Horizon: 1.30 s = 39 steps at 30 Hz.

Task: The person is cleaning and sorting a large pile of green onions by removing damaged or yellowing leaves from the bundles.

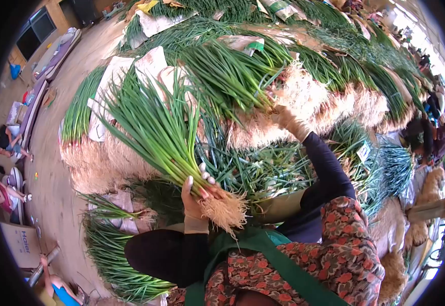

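My left hand (pixel 194 206), in a pale glove, is wrapped round a thick bunch of green onions (pixel 166 137) just above its roots. The long leaves fan out to the upper left, and the tangled pale roots (pixel 224 210) point down to the right. Further forward, my gloved right hand (pixel 290 121) grips green onions (pixel 227 71) near the base of their stems, at the front of the heap. Their bushy roots (pixel 301 89) lie just beyond that hand. Its fingertips are partly hidden among the stems.
Rows of green onions (pixel 335 71) stretch across the back, roots outward, with white sacks (pixel 153 61) among them. Loose leaves (pixel 268 171) cover the ground before me. Another stack (pixel 123 260) lies at lower left. People sit at the left edge, near a cardboard box (pixel 22 245); others are far right.
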{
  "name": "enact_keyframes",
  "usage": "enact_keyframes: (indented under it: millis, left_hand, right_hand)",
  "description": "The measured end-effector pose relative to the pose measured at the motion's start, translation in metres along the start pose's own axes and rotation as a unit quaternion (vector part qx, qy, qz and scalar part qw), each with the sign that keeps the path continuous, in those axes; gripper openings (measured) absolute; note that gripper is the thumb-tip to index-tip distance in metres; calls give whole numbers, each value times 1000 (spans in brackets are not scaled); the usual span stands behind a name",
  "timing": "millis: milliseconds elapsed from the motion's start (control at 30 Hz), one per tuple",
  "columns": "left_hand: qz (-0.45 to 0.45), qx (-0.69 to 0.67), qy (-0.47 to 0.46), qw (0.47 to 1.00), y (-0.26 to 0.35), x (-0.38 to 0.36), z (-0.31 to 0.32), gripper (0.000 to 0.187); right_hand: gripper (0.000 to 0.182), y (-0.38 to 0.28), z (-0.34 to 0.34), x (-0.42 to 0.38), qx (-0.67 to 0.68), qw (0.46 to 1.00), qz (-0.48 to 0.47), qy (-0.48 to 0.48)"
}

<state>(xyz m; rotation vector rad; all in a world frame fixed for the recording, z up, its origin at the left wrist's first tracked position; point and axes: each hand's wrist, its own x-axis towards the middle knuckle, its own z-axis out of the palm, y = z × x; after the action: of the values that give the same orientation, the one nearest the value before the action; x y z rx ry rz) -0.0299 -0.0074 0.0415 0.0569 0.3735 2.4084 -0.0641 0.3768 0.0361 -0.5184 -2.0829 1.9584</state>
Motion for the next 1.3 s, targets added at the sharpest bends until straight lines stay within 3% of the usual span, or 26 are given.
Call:
enact_keyframes:
  millis: [67,133,200,267,300,367,400,467,533,567,633,667,700,733,800,867,900,967,1000,1067,1133,1167,1200,1267,1300]
  left_hand:
    - [-3,-3,-6,1000,1,-1,-11,51]
    - [7,-4,50,999,-1,-6,2,51]
    - [-8,22,150,988,-5,-9,33,55]
    - [-69,73,-43,994,8,-11,-13,55]
    - [-32,137,72,987,3,-12,-10,55]
    - [-62,118,106,985,5,-15,-26,51]
    - [-61,112,120,985,2,-14,-20,50]
    - [-53,113,114,986,0,-14,-2,46]
    - [-57,87,100,990,-1,-14,-7,45]
    - [-67,106,124,984,2,-15,-15,45]
    - [-65,82,128,986,-3,-13,-22,44]
    - [-68,71,129,987,-6,-11,-23,44]
    - [-75,78,135,985,-8,-10,-20,43]
    - [-82,86,142,983,-10,-11,-14,43]
    - [-95,115,129,980,-8,-14,-12,42]
    - [-103,153,88,979,-3,-17,-16,43]
    - [-68,154,153,974,-7,-15,-19,43]
    - [-42,128,168,977,-9,-15,-10,44]
    - [-29,112,175,978,-11,-15,-8,44]
    - [-71,112,143,981,-9,-15,-30,44]
    - [-101,96,134,981,-9,-16,-7,44]
    - [-86,120,164,975,-11,-15,-16,44]
    - [-67,132,107,983,-9,-19,-13,44]
    - [-27,29,63,997,-7,-25,-2,42]
    - [-27,-29,24,999,-5,-27,-1,42]
  right_hand:
    - [25,9,31,-12,58,985,-150,-56]
    - [26,12,59,-29,272,954,17,-121]
    - [27,33,96,-69,268,912,189,-247]
    - [30,12,129,-125,21,920,183,-345]
    - [32,14,141,-142,50,923,130,-359]
    - [36,29,164,-164,-110,916,-186,-338]
    - [39,52,170,-165,-86,908,-215,-349]
    - [38,23,158,-161,-153,869,38,-469]
    - [44,35,143,-153,-86,857,225,-456]
    - [42,54,129,-146,-10,858,155,-489]
    - [43,62,144,-154,122,906,142,-379]
    - [43,6,153,-162,219,855,303,-359]
    - [42,23,155,-154,189,878,262,-354]
    - [39,15,175,-149,288,887,173,-317]
    - [34,7,187,-138,195,944,167,-205]
    - [32,41,209,-98,161,951,226,-135]
    - [33,37,211,-106,101,981,156,-56]
    - [29,36,196,-125,273,943,165,-99]
    - [28,32,187,-132,292,920,219,-140]
    - [24,66,200,-135,547,803,235,-6]
    - [22,58,193,-137,646,730,206,-79]
    - [22,52,189,-131,698,670,180,-178]
    - [20,27,183,-128,584,800,113,-80]
    - [21,33,155,-87,461,880,100,59]
    - [23,47,131,-74,404,908,115,-15]
